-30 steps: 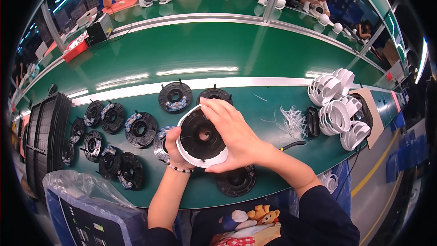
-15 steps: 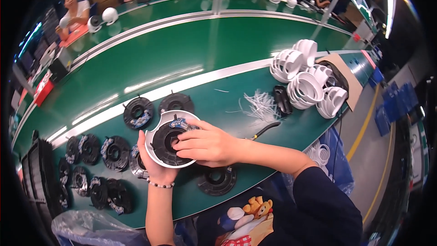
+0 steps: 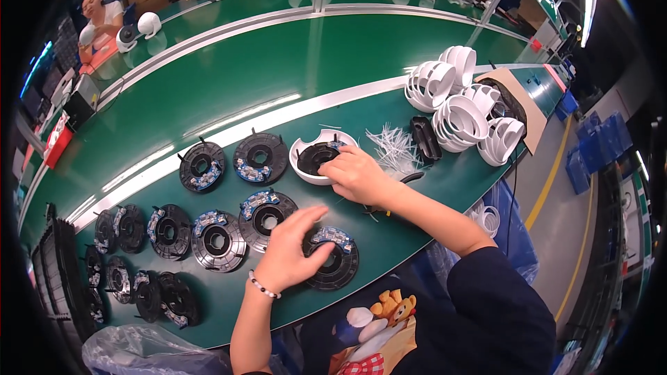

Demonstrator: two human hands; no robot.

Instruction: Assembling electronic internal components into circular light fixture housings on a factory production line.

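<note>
On a green worktop [image 3: 445,187], the right hand [image 3: 358,175] rests curled fingers on a white housing [image 3: 314,160] at twelve o'clock, while the left hand [image 3: 290,248], fingers spread, covers a black disc [image 3: 335,258] at six o'clock.

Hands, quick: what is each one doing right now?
Left hand: open, fingers spread over a black disc.
Right hand: resting on the white shell; grip cannot be told.

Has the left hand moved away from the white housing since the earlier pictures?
Yes. The left hand now rests on a black disc nearer the person; the white housing lies apart.
</note>
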